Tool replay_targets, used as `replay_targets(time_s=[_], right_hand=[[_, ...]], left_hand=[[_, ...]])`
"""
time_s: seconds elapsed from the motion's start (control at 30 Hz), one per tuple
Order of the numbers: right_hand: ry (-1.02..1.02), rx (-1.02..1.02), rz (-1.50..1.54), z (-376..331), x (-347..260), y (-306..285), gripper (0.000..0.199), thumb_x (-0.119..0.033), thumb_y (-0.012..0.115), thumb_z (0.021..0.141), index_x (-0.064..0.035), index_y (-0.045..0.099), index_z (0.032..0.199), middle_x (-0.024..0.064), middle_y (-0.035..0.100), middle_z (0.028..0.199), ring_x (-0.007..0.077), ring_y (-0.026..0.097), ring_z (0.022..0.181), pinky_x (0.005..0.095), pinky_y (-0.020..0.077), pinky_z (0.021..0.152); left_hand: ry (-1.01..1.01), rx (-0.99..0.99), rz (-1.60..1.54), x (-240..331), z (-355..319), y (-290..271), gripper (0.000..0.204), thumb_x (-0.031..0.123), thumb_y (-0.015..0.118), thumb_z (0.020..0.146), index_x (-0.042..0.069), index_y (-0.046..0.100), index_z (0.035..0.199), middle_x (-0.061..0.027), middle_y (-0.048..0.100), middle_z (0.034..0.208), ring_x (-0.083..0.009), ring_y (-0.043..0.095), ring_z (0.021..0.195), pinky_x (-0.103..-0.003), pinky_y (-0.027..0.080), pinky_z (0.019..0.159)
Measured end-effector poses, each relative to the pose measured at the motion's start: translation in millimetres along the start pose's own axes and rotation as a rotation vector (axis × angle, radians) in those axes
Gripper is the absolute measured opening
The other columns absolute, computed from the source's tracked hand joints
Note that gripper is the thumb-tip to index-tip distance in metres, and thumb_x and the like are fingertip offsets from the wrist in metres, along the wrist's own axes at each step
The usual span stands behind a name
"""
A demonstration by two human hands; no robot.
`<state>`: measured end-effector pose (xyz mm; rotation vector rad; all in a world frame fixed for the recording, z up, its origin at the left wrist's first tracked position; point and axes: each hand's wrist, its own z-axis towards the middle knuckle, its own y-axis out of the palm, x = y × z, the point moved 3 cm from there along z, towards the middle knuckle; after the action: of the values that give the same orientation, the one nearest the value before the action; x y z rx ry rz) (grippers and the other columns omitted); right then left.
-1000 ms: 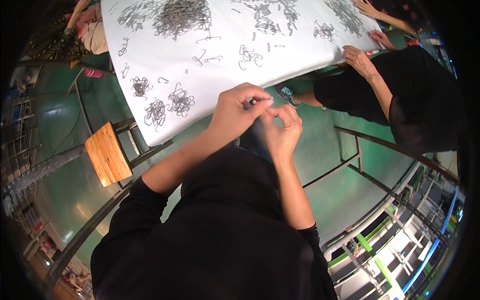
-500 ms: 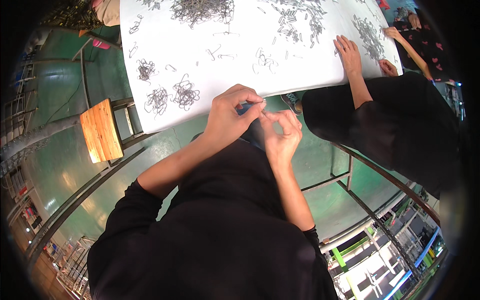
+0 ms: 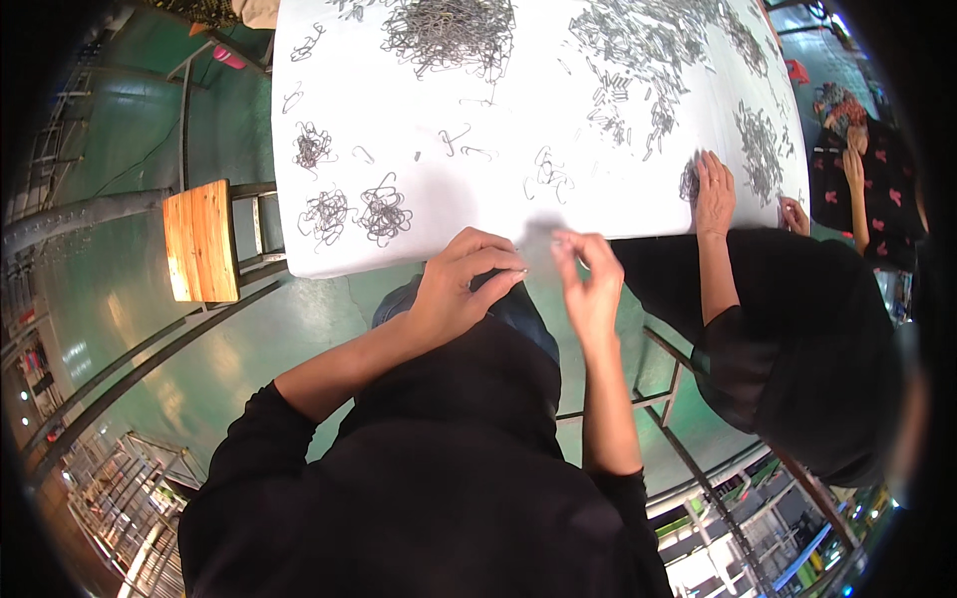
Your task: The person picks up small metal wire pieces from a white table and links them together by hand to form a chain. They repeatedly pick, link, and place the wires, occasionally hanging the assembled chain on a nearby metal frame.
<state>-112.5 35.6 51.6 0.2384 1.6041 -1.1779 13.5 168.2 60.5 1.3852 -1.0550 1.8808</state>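
Observation:
Just off the near edge of the white-covered table (image 3: 379, 100), my left hand (image 3: 464, 282) has its thumb and index finger pressed together. Something tiny may be at their tips, too small to name. My right hand (image 3: 592, 284) is raised beside it at the table edge, apart from the left, its thumb and index tips slightly separated and a little blurred. I see nothing between them. Closest ahead on the table is a loose group of thin dark wire hooks (image 3: 549, 177). Two tangled clusters of hooks (image 3: 385, 211) lie to the left.
A large heap of wire hooks (image 3: 449, 35) lies farther back, with many small dark strip-like pieces (image 3: 638, 50) to its right. A co-worker's hand (image 3: 715, 194) rests on the table at right. A wooden stool (image 3: 201, 242) stands at left.
My hands, which met at the fingertips, have come apart; the right has moved to the right. The view has shifted, so the table sits lower and farther right in the picture.

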Motion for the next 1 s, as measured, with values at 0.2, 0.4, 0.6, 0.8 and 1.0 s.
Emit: replay_targets(time_s=[0.2, 0.4, 0.6, 0.8, 1.0], right_hand=[[-0.127, -0.185, -0.279, 149, 30, 74, 0.010, -0.015, 0.064, 0.085, -0.0060, 0.070, 0.085, 0.0102, 0.065, 0.090, 0.0265, 0.064, 0.083, 0.0381, 0.0490, 0.076], [-0.261, -0.398, -0.692, 193, 22, 129, 0.013, -0.018, 0.064, 0.086, -0.0067, 0.067, 0.091, 0.0113, 0.066, 0.095, 0.0281, 0.063, 0.089, 0.0391, 0.0497, 0.078], [0.065, -0.202, -0.044, 135, 29, 79, 0.007, -0.003, 0.064, 0.084, 0.0006, 0.063, 0.090, 0.0123, 0.067, 0.085, 0.0222, 0.065, 0.077, 0.0322, 0.0528, 0.070], [0.350, 0.037, 0.670, 12, 0, 3, 0.012, -0.002, 0.067, 0.085, 0.0056, 0.063, 0.094, 0.0112, 0.067, 0.082, 0.0136, 0.065, 0.070, 0.0246, 0.0502, 0.058], [0.400, 0.226, 0.950, -74, -33, -16, 0.004, 0.003, 0.068, 0.083, 0.0000, 0.066, 0.086, 0.0053, 0.064, 0.092, 0.0128, 0.062, 0.085, 0.0231, 0.0506, 0.068]], left_hand=[[-0.018, 0.018, 0.058, 4, -5, -5, 0.011, 0.003, 0.070, 0.081, 0.006, 0.070, 0.092, -0.0076, 0.066, 0.090, -0.0208, 0.062, 0.085, -0.030, 0.050, 0.071], [0.015, 0.043, 0.069, 5, -13, -7, 0.013, 0.001, 0.072, 0.078, 0.005, 0.070, 0.091, -0.0084, 0.066, 0.089, -0.0221, 0.062, 0.083, -0.031, 0.050, 0.071], [0.026, 0.000, 0.074, 3, -17, -2, 0.014, 0.001, 0.070, 0.079, 0.004, 0.069, 0.092, -0.0077, 0.066, 0.088, -0.0224, 0.061, 0.082, -0.032, 0.050, 0.072], [0.108, -0.085, 0.083, 6, -16, 6, 0.015, 0.004, 0.070, 0.079, 0.008, 0.068, 0.093, -0.0048, 0.064, 0.088, -0.0210, 0.061, 0.086, -0.031, 0.050, 0.074], [0.128, -0.143, 0.041, 13, -10, 19, 0.013, 0.005, 0.073, 0.077, 0.007, 0.070, 0.089, -0.0077, 0.066, 0.084, -0.0243, 0.063, 0.088, -0.035, 0.050, 0.076]])
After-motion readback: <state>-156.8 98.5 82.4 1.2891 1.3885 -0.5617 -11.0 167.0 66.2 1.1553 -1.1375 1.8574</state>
